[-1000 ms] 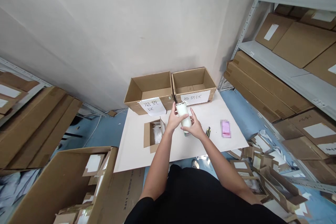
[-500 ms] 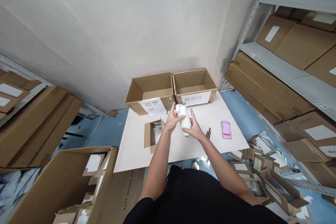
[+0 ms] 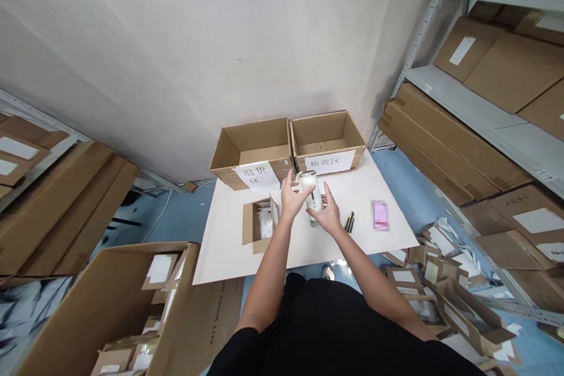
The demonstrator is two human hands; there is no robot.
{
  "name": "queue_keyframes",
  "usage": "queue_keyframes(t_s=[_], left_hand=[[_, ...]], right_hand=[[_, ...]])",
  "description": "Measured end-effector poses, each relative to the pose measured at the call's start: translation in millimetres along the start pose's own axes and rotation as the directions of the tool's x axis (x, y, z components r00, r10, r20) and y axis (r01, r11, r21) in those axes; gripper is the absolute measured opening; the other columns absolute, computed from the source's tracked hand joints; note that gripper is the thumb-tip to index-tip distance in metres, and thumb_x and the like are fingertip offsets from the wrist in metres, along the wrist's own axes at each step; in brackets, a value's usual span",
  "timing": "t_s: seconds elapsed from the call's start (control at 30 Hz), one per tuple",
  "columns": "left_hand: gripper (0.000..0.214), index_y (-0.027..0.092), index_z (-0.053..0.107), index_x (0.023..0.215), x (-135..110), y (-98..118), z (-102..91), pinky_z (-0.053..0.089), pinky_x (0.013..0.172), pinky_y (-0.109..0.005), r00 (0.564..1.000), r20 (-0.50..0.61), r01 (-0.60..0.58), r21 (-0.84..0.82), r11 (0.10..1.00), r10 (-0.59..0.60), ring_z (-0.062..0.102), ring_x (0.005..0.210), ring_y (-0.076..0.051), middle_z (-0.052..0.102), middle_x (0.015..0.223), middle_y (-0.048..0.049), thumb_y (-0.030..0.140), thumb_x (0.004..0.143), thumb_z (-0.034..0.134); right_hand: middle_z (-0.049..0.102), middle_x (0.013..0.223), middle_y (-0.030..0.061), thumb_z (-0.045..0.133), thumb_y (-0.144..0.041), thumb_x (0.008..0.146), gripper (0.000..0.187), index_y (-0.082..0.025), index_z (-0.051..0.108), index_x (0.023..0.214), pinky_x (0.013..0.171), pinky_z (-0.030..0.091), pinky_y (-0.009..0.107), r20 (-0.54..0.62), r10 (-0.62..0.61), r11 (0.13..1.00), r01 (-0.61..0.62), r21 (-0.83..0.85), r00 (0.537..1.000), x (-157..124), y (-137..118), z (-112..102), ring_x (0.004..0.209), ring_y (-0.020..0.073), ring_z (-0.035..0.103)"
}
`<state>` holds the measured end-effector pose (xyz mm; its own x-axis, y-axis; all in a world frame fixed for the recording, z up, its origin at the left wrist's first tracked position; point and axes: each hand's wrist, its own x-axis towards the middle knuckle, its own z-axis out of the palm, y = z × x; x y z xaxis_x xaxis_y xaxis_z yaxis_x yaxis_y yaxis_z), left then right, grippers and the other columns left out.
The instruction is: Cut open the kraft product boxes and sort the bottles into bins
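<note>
Two black sleeves [image 3: 240, 343] are framing the near edge of the scene, with bare forearms reaching forward from them. Nearer the body than the left hand [image 3: 291, 200], and well to its left, a big open carton [image 3: 110, 273] is holding small labelled boxes [image 3: 112, 359]. Well to the right of the right hand [image 3: 328, 215], and lower, open boxes [image 3: 462, 305] are lying on the blue floor [image 3: 394, 176].

Over the white table [image 3: 220, 258], both hands are holding a white tumbler [image 3: 314, 202] between them. The left hand is gripping its upper part, thumb across the front; the right hand is curling round its lower part. The tumbler is standing nearly upright, showing dark lettering; whether its base is touching the table cannot be told.

Just right of the right hand, a black-and-yellow cutter [image 3: 349, 222] is lying, and farther right a pink pixelated item [image 3: 380, 215]. Left of the left hand, a small open box [image 3: 247, 223] is holding clear plastic wrapping [image 3: 265, 221].

Beyond the hands, two larger open cartons are sitting side by side: one marked 退货区 [image 3: 255, 132] ahead and left, one marked 换货区 [image 3: 328, 126] ahead and slightly right. Behind them a pale wall [image 3: 238, 59] is rising.
</note>
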<state>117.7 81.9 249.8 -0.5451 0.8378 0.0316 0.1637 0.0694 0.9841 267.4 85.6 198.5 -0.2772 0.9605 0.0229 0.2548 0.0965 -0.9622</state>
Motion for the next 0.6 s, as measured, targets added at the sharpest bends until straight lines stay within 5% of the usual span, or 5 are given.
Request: queue_keyframes(t_s=[0.13,0.23,0.3,0.5,0.6], left_hand=[[0.083,0.025,0.066,0.141,6,-1,6.4,0.051,0.107,-0.043,0.998,-0.035,-0.054,0.094,0.994,0.058,0.065,0.117,-0.031,0.063,0.136,-0.0127,0.042,0.066,0.096],[0.086,0.024,0.060,0.146,13,-5,-1.6,0.051,0.107,-0.044,0.996,-0.084,-0.027,0.078,0.997,0.034,0.064,0.118,-0.030,0.064,0.136,-0.0128,0.035,0.068,0.094],[0.090,0.025,0.056,0.151,15,-8,-9.9,0.054,0.105,-0.043,0.991,-0.129,-0.016,0.051,0.999,0.023,0.063,0.120,-0.029,0.062,0.140,-0.0126,0.032,0.069,0.092],[0.080,0.026,0.060,0.147,11,-24,-5.2,0.058,0.100,-0.036,0.987,-0.142,-0.079,-0.038,0.996,0.073,0.060,0.121,-0.024,0.056,0.138,-0.0105,0.031,0.071,0.088],[0.077,0.024,0.062,0.143,7,-39,11.8,0.058,0.099,-0.037,0.994,-0.093,-0.071,-0.085,0.994,0.063,0.060,0.120,-0.023,0.055,0.135,-0.0104,0.033,0.071,0.088]], right_hand=[[0.056,0.142,0.0085,0.084,-0.038,0.075,0.113,-0.038,0.021,0.169,0.108,0.051,0.052,0.055,-0.059,0.998,0.060,-0.023,0.997,2,13,3,0.128,0.0321,0.058],[0.055,0.148,0.0099,0.077,-0.034,0.077,0.101,-0.034,0.030,0.166,0.108,0.050,0.047,0.140,-0.129,0.984,0.109,0.144,0.982,8,39,-1,0.134,0.0295,0.056],[0.055,0.149,0.0117,0.070,-0.034,0.079,0.085,-0.029,0.042,0.159,0.105,0.052,0.045,0.090,-0.080,0.986,0.066,0.155,0.993,13,63,-4,0.134,0.0288,0.056],[0.066,0.132,0.0109,0.078,-0.036,0.069,0.077,-0.024,0.060,0.143,0.096,0.053,0.039,-0.037,0.170,0.959,-0.174,-0.222,0.985,23,124,18,0.112,0.0281,0.067],[0.074,0.112,0.0104,0.070,-0.030,0.077,0.050,-0.019,0.070,0.125,0.089,0.051,0.034,-0.039,0.206,0.924,-0.208,-0.322,0.978,24,140,33,0.103,0.0267,0.068]])
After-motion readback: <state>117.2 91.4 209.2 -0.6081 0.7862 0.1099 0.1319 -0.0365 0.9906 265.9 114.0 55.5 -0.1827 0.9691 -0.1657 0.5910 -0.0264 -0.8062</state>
